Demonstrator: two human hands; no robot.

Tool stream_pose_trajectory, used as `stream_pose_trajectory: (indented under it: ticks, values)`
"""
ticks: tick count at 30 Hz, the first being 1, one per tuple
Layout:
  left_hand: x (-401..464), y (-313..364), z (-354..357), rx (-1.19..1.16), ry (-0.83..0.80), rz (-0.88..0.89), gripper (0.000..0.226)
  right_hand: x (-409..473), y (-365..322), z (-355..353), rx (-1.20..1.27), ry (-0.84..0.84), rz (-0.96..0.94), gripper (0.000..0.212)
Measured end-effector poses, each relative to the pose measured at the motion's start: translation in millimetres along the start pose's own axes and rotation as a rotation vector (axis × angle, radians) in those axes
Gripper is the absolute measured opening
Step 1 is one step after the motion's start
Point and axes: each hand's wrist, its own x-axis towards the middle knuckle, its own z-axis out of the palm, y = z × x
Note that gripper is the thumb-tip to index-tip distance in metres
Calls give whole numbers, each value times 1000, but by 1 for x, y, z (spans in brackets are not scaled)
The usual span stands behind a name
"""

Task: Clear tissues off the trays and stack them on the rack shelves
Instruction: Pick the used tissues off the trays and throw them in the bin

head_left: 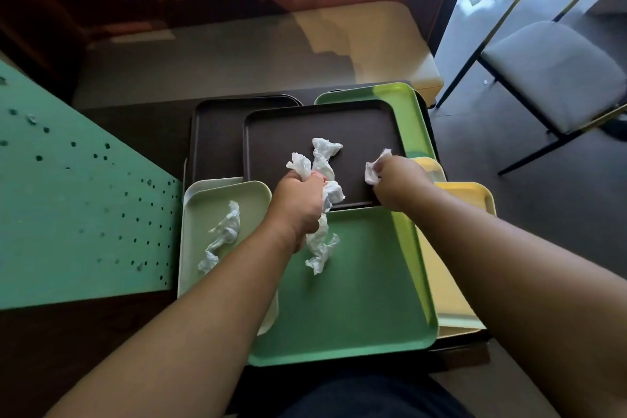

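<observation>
Several trays lie overlapping on a dark table. A dark brown tray [356, 132] sits in the middle, on top of a green tray [356, 299] in front of it. My left hand [298, 204] is shut on a bunch of crumpled white tissues [320, 241] that hang down over the green tray. One more twisted tissue [324, 153] lies on the brown tray just beyond that hand. My right hand [395, 180] pinches a small white tissue [373, 170] above the brown tray's right side. A pale green tray [210, 204] at the left holds another twisted tissue [222, 237].
A second brown tray [213, 132] lies behind at the left, a lime tray [412, 119] at the right and yellow trays [475, 197] under my right arm. A teal perforated panel [78, 200] stands at the left. A grey chair [556, 71] is at the right, a bench [237, 58] beyond.
</observation>
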Motion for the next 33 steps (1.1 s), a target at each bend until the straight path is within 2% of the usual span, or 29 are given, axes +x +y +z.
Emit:
stream_pose_trajectory:
  ticks: [2, 5, 7, 9, 11, 14, 15, 18, 20, 22, 24, 25, 27, 29, 31, 33]
  values:
    - [1, 0, -8, -35, -12, 14, 19, -10, -16, -3, 177, 48, -22, 28]
    - [2, 2, -22, -95, 9, 27, 19, -40, -51, -10, 617, 26, -187, 11]
    - [2, 4, -29, -140, -23, 16, 26, -59, -72, -11, 727, -51, -299, 13]
    - [1, 6, -36, -165, -119, -3, 34, -66, -85, -7, 790, -109, -334, 19]
    - [-2, 9, -46, -206, -177, 13, 32, -67, -92, -2, 874, -160, -347, 22]
    - [2, 5, -59, -132, -95, 110, 27, -67, -100, 2, 1105, -243, -280, 28]
    - [4, 2, -63, -89, -47, 136, 23, -65, -102, 3, 1152, -183, -242, 30]
    - [9, -3, -73, -58, 40, 139, 18, -47, -99, 10, 1039, 115, -137, 22]
    - [9, -3, -79, -47, 52, 130, 17, -31, -93, 16, 762, 211, -103, 34]
    - [9, -4, -84, -50, 50, 134, 17, -17, -88, 21, 435, 191, -117, 55]
    - [7, -3, -88, -49, 43, 142, 18, -7, -86, 25, 219, 120, -112, 63]
    - [7, -2, -90, -41, 40, 140, 20, -2, -84, 28, 153, 91, -99, 60]
    - [5, -1, -95, -43, 37, 134, 25, 4, -82, 31, 60, 73, -78, 43]
    - [3, 1, -98, -73, 28, 124, 29, 1, -83, 29, 125, 144, -80, 26]
    - [-1, 4, -101, -107, 7, 113, 33, -14, -92, 22, 348, 241, -137, 22]
    - [-5, 7, -102, -112, -43, 99, 36, -39, -104, 12, 596, 248, -268, 16]
